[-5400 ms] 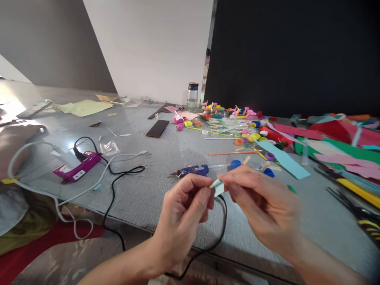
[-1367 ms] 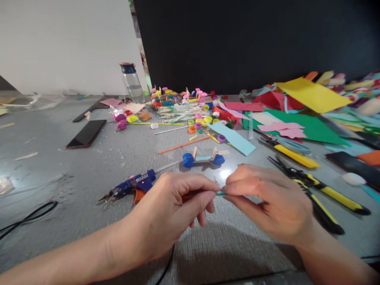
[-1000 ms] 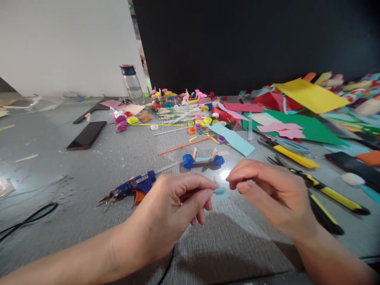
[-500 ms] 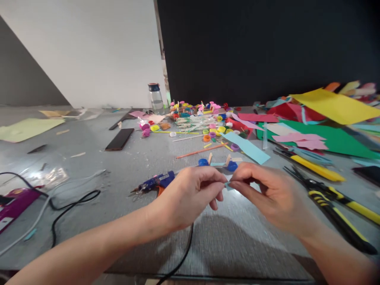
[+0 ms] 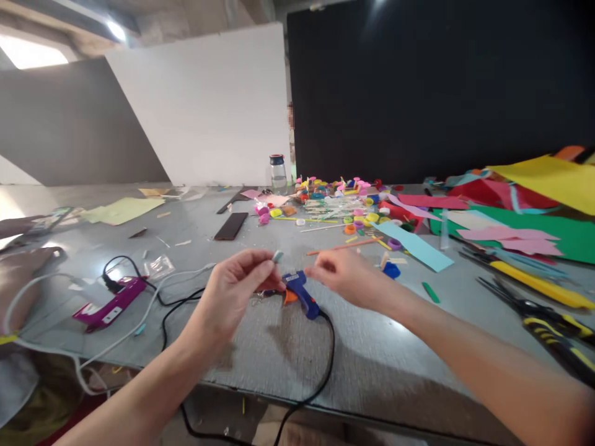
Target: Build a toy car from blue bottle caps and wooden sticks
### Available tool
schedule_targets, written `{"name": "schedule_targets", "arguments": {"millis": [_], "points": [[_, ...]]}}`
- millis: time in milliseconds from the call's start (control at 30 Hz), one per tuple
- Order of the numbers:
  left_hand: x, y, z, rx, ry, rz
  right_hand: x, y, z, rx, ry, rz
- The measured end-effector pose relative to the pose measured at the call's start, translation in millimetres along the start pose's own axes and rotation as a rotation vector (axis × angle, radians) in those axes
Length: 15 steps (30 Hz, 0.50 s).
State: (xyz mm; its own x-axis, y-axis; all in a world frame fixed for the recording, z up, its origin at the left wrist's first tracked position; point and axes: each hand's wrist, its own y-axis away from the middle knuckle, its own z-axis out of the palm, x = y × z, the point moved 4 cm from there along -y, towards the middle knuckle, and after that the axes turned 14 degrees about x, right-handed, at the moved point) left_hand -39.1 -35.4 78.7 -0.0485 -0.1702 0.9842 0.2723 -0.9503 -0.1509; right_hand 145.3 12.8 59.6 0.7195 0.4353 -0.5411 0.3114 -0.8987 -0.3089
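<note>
My left hand (image 5: 242, 279) pinches a small light-blue piece (image 5: 277, 255), seemingly paper, between thumb and forefinger, held above the table. To its right, my right hand (image 5: 346, 275) is closed with curled fingers, and whatever may be in them is hidden. A blue glue gun (image 5: 302, 294) with an orange trigger lies between and just below the two hands, its nozzle pointing left behind my left fingers. Just beyond my right wrist sit a blue bottle cap (image 5: 391, 269) and a small wooden piece (image 5: 385, 259), partly covered by the hand.
Loose caps and sticks (image 5: 334, 207) lie at the back middle. Pliers (image 5: 534, 316), a yellow cutter (image 5: 543, 282) and coloured sheets (image 5: 520, 217) lie right. A purple power strip (image 5: 111, 303) with cables is left, near another person's hand (image 5: 28, 272). A phone (image 5: 231, 226) lies beyond.
My hands have come apart. The light-blue piece, earlier between both hands, is now in my left hand alone, while my right hand has moved over near the glue gun. The view has swung left and up.
</note>
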Motion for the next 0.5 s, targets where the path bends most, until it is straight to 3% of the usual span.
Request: {"name": "schedule_targets", "arguments": {"millis": [100, 233, 367, 500], "points": [[-1, 0, -19.3, 0.125, 0.068, 0.023, -3, -3, 37, -0.092, 0.153, 0.041], [1, 5, -25.9, 0.158, 0.125, 0.041, -5, -3, 63, -0.121, 0.22, 0.062], [8, 7, -32.5, 0.197, 0.164, 0.1, 4, -2, 62, -0.079, 0.105, 0.07], [17, 3, -41.7, 0.239, 0.187, 0.176, 11, 8, 44, 0.043, -0.096, 0.106]]}}
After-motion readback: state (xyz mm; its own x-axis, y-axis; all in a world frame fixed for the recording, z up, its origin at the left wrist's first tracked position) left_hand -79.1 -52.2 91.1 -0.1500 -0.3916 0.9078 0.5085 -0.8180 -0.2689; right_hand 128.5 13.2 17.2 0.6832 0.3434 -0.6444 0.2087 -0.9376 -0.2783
